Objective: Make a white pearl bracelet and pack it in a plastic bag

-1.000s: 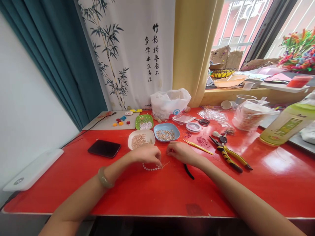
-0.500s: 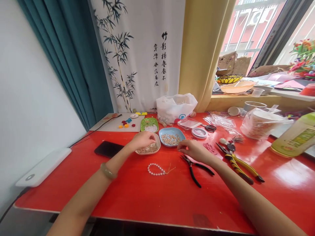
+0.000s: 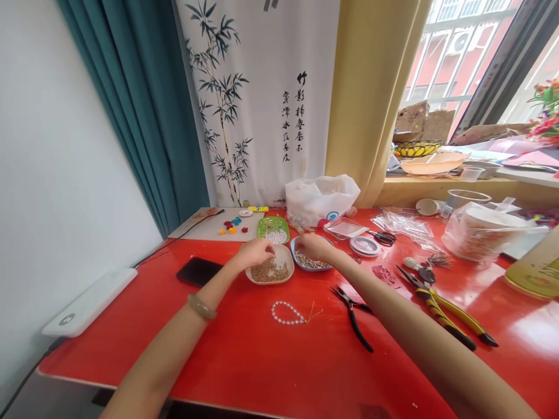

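Observation:
My left hand (image 3: pixel 255 252) rests at the far rim of a white dish (image 3: pixel 269 272) of small gold beads, fingers curled. My right hand (image 3: pixel 315 247) reaches into the blue dish (image 3: pixel 301 265) of gold beads beside it, fingertips bent down among them; what they pinch is hidden. A short strand of white pearls (image 3: pixel 287 314) with a gold wire end lies loose on the red table (image 3: pixel 279 355), nearer to me than both hands. Black pliers (image 3: pixel 354 315) lie just right of the strand. A green dish (image 3: pixel 273 230) of white pearls stands behind the white one.
A black phone (image 3: pixel 200 271) lies left of the dishes, a white pad (image 3: pixel 89 301) at the table's left edge. Yellow-handled pliers (image 3: pixel 449 311), scissors (image 3: pixel 384 237), a thread spool (image 3: pixel 365 245), a white plastic bag (image 3: pixel 321 199) and a green bottle (image 3: pixel 538 267) crowd the right and back.
Both hands let go of the pearl strand and moved away from me to the bead dishes. The strand and the black pliers now lie uncovered. The camera tilted down and left.

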Available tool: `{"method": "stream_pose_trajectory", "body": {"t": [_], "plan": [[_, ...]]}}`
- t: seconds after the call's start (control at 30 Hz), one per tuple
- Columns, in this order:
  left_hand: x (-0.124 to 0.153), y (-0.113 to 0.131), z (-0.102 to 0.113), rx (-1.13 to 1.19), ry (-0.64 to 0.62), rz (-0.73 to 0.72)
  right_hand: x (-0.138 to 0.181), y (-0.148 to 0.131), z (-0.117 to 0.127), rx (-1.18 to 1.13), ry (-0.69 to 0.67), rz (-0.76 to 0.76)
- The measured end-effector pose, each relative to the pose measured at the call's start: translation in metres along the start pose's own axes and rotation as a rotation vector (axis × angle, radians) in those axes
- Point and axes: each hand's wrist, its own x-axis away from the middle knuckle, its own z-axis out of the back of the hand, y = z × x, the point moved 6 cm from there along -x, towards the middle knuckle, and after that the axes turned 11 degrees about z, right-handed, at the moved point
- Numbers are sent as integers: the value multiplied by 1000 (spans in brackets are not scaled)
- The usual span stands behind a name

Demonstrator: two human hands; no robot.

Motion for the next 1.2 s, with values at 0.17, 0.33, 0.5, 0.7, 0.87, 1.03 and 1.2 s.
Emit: {"method": "stream_pose_trajectory", "body": {"t": [0.17, 0.33, 0.5, 0.7, 0.87, 1.03, 1.2], "plan": [[1, -2, 4, -11, 6, 9, -12, 1, -18, 55, -120, -2], [2, -6, 11, -32, 24, 24, -16, 4, -24, 104, -155, 4], [1, -11, 17, -54, 55, 42, -11, 1, -25, 126, -119, 46], [-3, -17, 20, -19, 77, 51, 0, 9, -11, 91, 27, 14], [-11, -36, 41, 40, 117, 37, 13, 11, -2, 4, 118, 6], [-32, -49, 53, 56, 169, 52, 33, 7, -1, -110, 180, 2], [-64, -39, 33, -2, 191, 64, 46, 5, -2, -195, 234, -32]]}}
